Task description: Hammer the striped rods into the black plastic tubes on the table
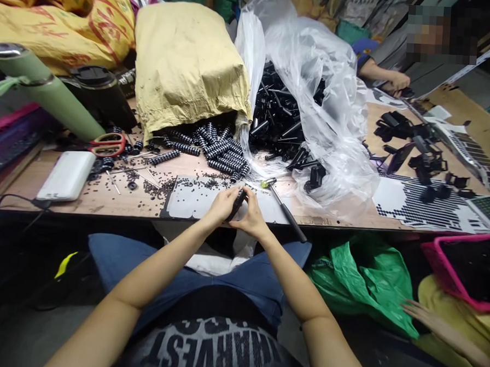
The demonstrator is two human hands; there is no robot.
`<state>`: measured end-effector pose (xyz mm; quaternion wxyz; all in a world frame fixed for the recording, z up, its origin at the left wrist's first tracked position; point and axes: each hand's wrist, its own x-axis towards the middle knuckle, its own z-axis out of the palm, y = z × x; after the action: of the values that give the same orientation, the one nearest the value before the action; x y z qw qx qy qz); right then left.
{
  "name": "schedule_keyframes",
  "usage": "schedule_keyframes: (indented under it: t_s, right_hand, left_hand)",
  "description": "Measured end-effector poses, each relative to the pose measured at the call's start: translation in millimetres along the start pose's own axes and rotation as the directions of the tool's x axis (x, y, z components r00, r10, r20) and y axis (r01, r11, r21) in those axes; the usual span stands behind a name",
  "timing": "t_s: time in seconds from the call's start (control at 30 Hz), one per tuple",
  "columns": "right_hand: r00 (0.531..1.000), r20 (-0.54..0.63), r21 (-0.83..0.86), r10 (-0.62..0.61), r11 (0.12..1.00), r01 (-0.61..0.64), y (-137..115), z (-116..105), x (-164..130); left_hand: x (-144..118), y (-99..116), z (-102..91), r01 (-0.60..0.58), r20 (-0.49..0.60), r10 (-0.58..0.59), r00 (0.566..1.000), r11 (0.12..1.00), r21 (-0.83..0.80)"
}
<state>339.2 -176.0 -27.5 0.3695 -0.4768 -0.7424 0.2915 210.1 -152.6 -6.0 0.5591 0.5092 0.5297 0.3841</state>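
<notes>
A small black part (238,201) is held between both hands at the near edge of the wooden table (104,198). The left hand (222,205) is closed around the lower side of the part, and the right hand (250,212) is closed on it from the other side, fingers curled over the top. Whether the part is one piece or two cannot be told.

Just beyond the hands, on the table, a white perforated sheet (190,200) is laid flat, and a small hammer (282,206) with a yellow-green head is lying just right of the hands, its handle reaching the table edge. Further back from the hands a heap of black ribbed grips (220,149) is spilled from under a tan paper sack (185,65). Right of that sack, black rods (277,119) are piled in a clear plastic bag (326,111). Left of the hands red-handled scissors (107,143), a white power bank (67,175) and a green flask (44,91) are seen. At the far right of the table another person's hand (396,82) is resting.
</notes>
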Motion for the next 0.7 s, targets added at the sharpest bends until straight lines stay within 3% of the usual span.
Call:
schedule_keyframes:
  t_s: [0.07, 0.13, 0.23, 0.33, 0.4, 0.43, 0.5, 0.6, 0.7]
  right_hand:
    - [0.998, -0.053, -0.105, 0.023, 0.994, -0.028, 5.3, 5.6, -3.6]
    - [0.998, -0.052, -0.201, 0.031, 0.979, -0.041, 9.0, 4.7, -8.8]
    - [0.99, -0.094, -0.412, 0.101, 0.902, -0.131, 15.1, -18.0, -18.5]
    - [0.901, -0.321, -0.648, 0.292, 0.626, -0.433, 25.0, -59.1, -27.3]
    - [0.849, -0.366, -0.713, 0.381, 0.471, -0.519, 28.8, -83.4, -32.6]
    - [0.841, -0.347, -0.72, 0.416, 0.456, -0.523, 28.1, -91.7, -35.7]
    - [0.843, -0.298, -0.674, 0.449, 0.526, -0.518, 20.0, -98.4, -44.0]
    - [0.869, -0.285, -0.518, 0.405, 0.698, -0.495, -1.6, -87.4, -59.9]
    - [0.886, -0.178, -0.506, 0.428, 0.733, -0.455, -18.7, -68.5, -69.4]
  left_hand:
    - [-4.5, -14.0, 3.5, -0.267, 0.002, 0.281, 0.96, 0.908, 0.324]
    - [-7.1, -27.0, 4.9, -0.404, 0.091, 0.434, 0.896, 0.716, 0.569]
    - [-4.7, -39.6, -2.4, -0.508, 0.269, 0.483, 0.833, 0.476, 0.718]
    - [-0.6, -43.7, -17.8, -0.573, 0.396, 0.498, 0.772, 0.276, 0.772]
    - [0.0, -43.7, -25.9, -0.569, 0.419, 0.506, 0.754, 0.183, 0.802]
    - [-0.3, -43.4, -28.3, -0.563, 0.421, 0.511, 0.75, 0.158, 0.811]
    - [-1.7, -42.5, -29.7, -0.559, 0.421, 0.518, 0.745, 0.139, 0.817]
    - [-3.1, -41.9, -28.0, -0.556, 0.411, 0.524, 0.746, 0.149, 0.818]
    - [-3.0, -42.5, -26.1, -0.544, 0.397, 0.517, 0.758, 0.165, 0.823]
